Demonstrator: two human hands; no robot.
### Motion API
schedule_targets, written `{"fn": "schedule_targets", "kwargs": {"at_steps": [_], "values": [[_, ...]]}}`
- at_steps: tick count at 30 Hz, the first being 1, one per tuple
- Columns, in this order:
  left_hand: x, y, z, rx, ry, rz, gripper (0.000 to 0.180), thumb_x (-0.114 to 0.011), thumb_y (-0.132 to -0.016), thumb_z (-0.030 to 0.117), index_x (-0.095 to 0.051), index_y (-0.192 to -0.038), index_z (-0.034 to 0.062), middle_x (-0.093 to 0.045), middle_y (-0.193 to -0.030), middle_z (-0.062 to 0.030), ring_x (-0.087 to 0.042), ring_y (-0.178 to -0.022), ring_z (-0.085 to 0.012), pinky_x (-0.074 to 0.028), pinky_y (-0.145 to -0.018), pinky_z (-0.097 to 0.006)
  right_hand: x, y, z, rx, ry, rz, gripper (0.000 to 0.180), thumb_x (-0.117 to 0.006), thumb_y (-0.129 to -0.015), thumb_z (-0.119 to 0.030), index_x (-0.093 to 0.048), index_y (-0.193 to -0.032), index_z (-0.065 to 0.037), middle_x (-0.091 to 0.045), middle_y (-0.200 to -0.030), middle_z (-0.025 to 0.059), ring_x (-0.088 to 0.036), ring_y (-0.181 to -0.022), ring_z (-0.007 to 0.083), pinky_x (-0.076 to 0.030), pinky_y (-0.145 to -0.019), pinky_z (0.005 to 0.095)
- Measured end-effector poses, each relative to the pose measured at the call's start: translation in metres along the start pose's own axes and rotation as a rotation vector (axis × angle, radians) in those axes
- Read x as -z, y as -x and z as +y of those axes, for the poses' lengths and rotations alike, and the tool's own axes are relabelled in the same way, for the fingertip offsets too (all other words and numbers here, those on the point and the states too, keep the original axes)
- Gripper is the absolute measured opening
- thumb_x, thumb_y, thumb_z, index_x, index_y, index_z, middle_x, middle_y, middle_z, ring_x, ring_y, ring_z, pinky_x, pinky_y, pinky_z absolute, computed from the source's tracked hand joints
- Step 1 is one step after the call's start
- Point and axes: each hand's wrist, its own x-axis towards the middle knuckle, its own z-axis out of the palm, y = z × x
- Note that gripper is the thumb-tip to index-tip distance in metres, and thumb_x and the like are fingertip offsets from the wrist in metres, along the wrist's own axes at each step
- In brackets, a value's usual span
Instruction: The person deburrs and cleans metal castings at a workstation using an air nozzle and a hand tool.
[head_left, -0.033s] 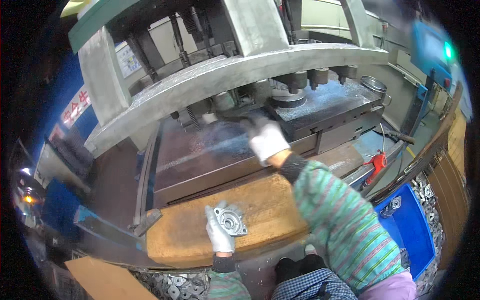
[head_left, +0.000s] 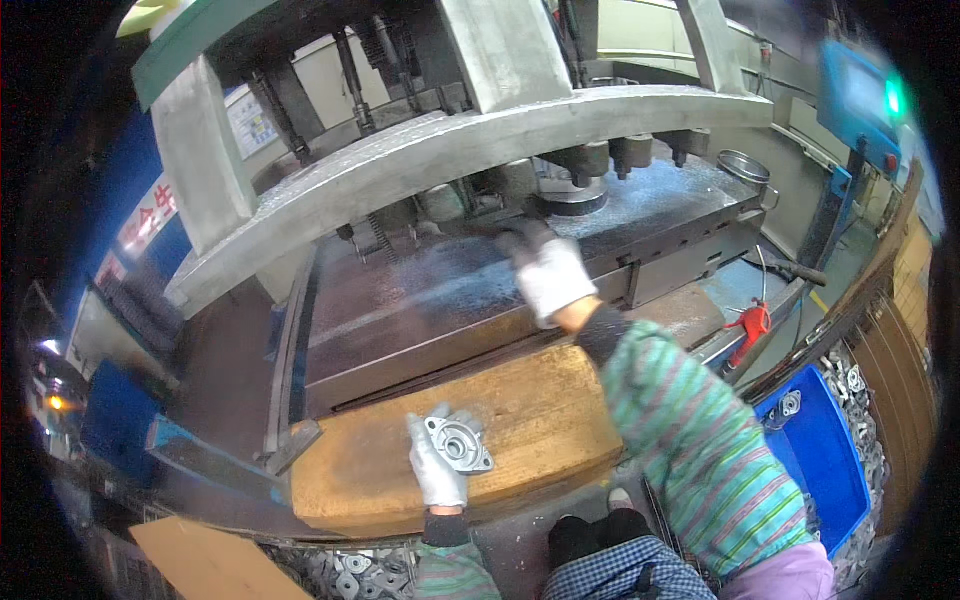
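My left hand (head_left: 437, 472), in a white glove, is closed around a silver metal flange casting (head_left: 459, 443). The casting has a round stepped bore and an ear with a hole at either end. It is held over the wooden block (head_left: 540, 410). My right hand (head_left: 552, 275), gloved in white with darkened fingertips, is stretched over the dark machine bed (head_left: 400, 290) and smeared by motion. From its fingers a dark stick-like tool (head_left: 470, 228) points left, below the press's upper plate; its far end is blurred.
Above the bed hangs the thick grey press plate (head_left: 480, 140) with nozzle-like fittings under it. A round metal die (head_left: 575, 198) stands on the bed. At right are a red air gun (head_left: 750, 322), a blue bin (head_left: 820, 460) with castings and a control panel (head_left: 858, 95). More castings (head_left: 355, 575) lie below the block.
My right hand has shifted right and slightly toward me, drawing the stick-like tool along; the tool's pale tip no longer shows clearly. My left hand stays almost in place with the casting.
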Motion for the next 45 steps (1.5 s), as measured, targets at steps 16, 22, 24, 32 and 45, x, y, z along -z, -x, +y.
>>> {"fn": "schedule_targets", "kwargs": {"at_steps": [16, 22, 24, 32, 45], "values": [[-0.018, 0.002, -0.002, -0.010, -0.054, 0.020, 0.063, -0.039, -0.089, 0.058, -0.050, -0.105, -0.0018, -0.057, -0.082, -0.0142, -0.057, -0.070, -0.0254, -0.049, -0.066, -0.037, 0.115, -0.073, 0.111, -0.196, -0.157, 0.288, 0.030, -0.059, -0.085, -0.025, -0.064, -0.097, 0.002, -0.066, -0.087, 0.0164, -0.061, -0.075, 0.0224, -0.047, -0.071, 0.0313], [-0.009, 0.005, 0.005, 0.000, 0.001, -0.023, 0.059, -0.038, -0.089, 0.059, -0.050, -0.097, 0.0021, -0.054, -0.078, -0.0108, -0.053, -0.067, -0.0229, -0.047, -0.062, -0.034, 0.171, -0.018, 0.070, -0.235, -0.494, 0.160, 0.022, -0.056, -0.088, -0.016, -0.062, -0.097, 0.002, -0.064, -0.076, 0.0070, -0.058, -0.062, 0.0120, -0.048, -0.059, 0.0250], [-0.013, 0.007, 0.005, -0.037, -0.050, 0.019, 0.059, -0.038, -0.088, 0.061, -0.050, -0.095, 0.0033, -0.053, -0.077, -0.0100, -0.053, -0.067, -0.0225, -0.046, -0.060, -0.034, 0.187, -0.018, 0.080, -0.218, -0.519, 0.248, 0.020, -0.056, -0.087, -0.015, -0.062, -0.095, 0.002, -0.064, -0.075, 0.0072, -0.058, -0.060, 0.0125, -0.049, -0.058, 0.0251], [-0.017, 0.003, 0.000, -0.029, -0.063, -0.010, 0.061, -0.041, -0.087, 0.061, -0.050, -0.098, 0.0021, -0.056, -0.078, -0.0116, -0.056, -0.067, -0.0243, -0.049, -0.060, -0.036, 0.157, -0.077, 0.129, -0.284, -0.434, 0.258, 0.024, -0.056, -0.087, -0.017, -0.062, -0.097, 0.004, -0.064, -0.072, 0.0108, -0.056, -0.058, 0.0153, -0.046, -0.057, 0.0280], [-0.038, 0.017, 0.007, 0.055, -0.081, -0.033, 0.056, -0.039, -0.087, 0.058, -0.056, -0.094, 0.0050, -0.058, -0.085, -0.0126, -0.054, -0.083, -0.0289, -0.043, -0.082, -0.043, 0.331, -0.048, 0.204, -0.289, -0.660, 0.702, 0.022, -0.053, -0.089, -0.010, -0.054, -0.108, 0.002, -0.063, -0.084, 0.0145, -0.060, -0.065, 0.0171, -0.049, -0.056, 0.0248]]}}
